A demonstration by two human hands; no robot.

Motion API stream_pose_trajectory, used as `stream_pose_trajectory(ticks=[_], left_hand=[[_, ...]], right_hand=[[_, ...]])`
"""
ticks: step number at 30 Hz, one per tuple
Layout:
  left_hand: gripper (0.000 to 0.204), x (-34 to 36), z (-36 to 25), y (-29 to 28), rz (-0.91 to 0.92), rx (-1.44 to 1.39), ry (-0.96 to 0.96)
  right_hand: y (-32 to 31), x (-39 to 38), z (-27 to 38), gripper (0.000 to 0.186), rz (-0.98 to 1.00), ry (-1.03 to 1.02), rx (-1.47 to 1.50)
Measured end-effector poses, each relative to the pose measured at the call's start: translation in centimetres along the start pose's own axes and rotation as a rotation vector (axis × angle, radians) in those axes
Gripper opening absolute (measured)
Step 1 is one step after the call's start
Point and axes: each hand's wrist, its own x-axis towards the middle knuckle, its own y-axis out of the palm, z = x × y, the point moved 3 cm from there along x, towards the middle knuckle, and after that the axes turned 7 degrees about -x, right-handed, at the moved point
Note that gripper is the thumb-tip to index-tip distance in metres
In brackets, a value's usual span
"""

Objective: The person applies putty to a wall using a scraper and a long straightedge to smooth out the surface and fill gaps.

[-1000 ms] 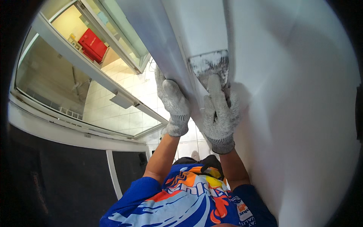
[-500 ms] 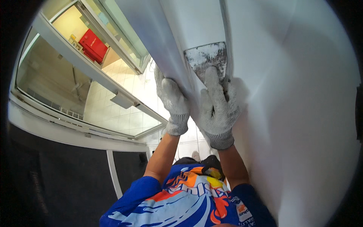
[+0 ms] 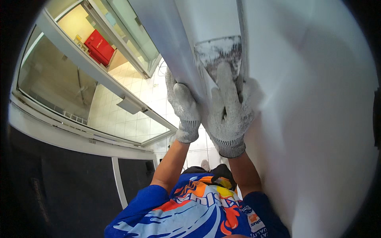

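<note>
My right hand (image 3: pixel 231 107), in a grey-white knit glove, holds a putty knife (image 3: pixel 219 51) with a broad metal blade smeared white and dark. One finger is stretched along the blade, which lies against the pale recessed strip (image 3: pixel 210 20). The knife's handle is hidden by the glove. My left hand (image 3: pixel 183 104), gloved the same way, rests against the smooth grey-blue edge (image 3: pixel 160 35) of the column or frame. Its fingers are straight and lie along the outer side, with the thumb nearer to me.
A broad white wall (image 3: pixel 317 119) fills the right side. To the left stands a metal-framed glass door (image 3: pixel 111 93) with a handle plate, above dark lower panels (image 3: pixel 67 178). Beyond it are a red cabinet (image 3: pixel 100 47) and a white tiled floor (image 3: pixel 139 123).
My right hand has slid the putty knife slightly up and to the right along the strip. My left hand has barely shifted on the edge.
</note>
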Motion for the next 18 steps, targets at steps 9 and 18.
stream_pose_trajectory(ticks=[9,18], left_hand=[[0.085,0.5,-2.2,2.1,0.117,0.251,0.028],[0.087,0.6,-3.1,2.9,0.146,0.222,0.042]], right_hand=[[0.0,0.7,0.2,0.047,-0.021,0.012,0.05],[0.2,-0.5,0.3,0.04,-0.051,0.04,0.039]])
